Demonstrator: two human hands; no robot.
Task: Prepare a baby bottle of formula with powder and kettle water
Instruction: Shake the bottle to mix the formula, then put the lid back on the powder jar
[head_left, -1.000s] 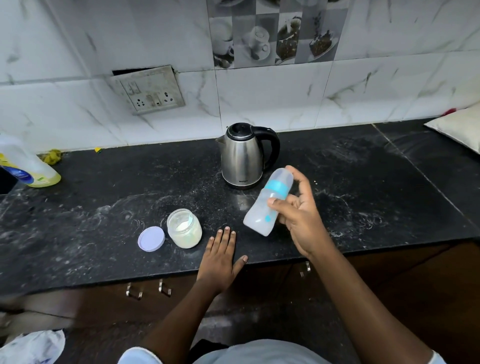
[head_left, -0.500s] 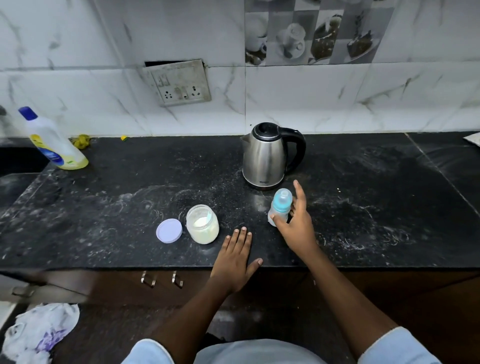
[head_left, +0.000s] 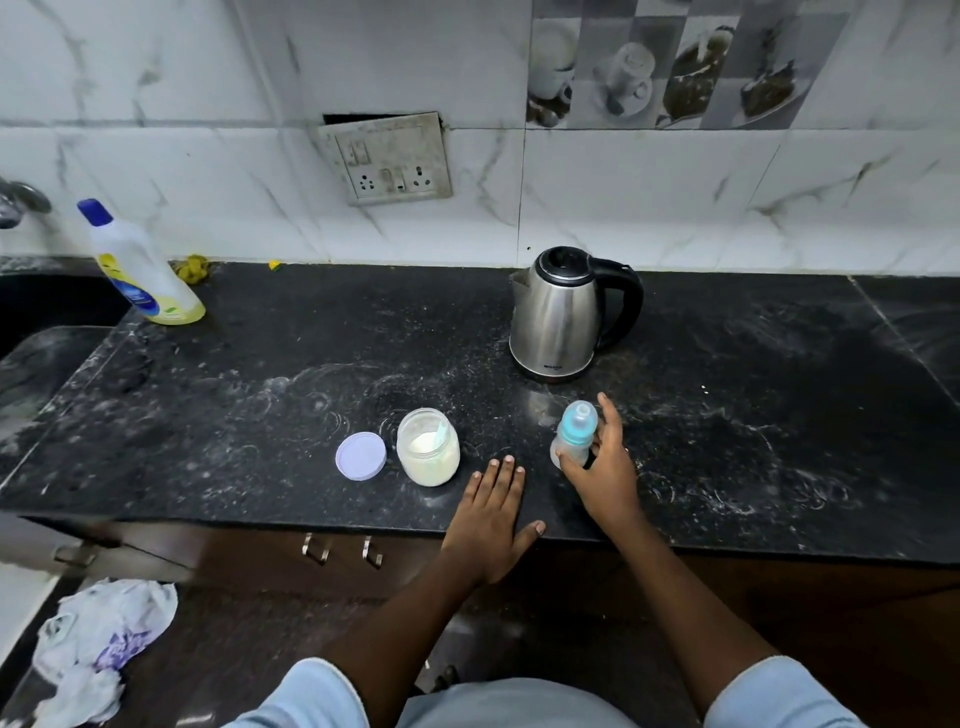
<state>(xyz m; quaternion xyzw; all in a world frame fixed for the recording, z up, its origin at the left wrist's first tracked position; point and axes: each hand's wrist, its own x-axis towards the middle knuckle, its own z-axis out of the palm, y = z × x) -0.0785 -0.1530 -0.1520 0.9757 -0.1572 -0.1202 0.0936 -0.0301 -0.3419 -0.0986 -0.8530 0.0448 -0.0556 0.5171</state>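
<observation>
Bottle (head_left: 575, 434) upright in right hand (head_left: 607, 475), left hand (head_left: 491, 514) flat

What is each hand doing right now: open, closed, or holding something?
Left hand: open, flat on the counter.
Right hand: holding the bottle.

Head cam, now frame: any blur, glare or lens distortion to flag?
Head view: centre sharp, baby bottle and powder jar crisp; lighting even, shadows soft; mild sheen on the kettle, nothing blown out; wide-angle splay toward the edges, so the detergent bottle at far left appears to lean; floor cloth at lower left looks soft.
</observation>
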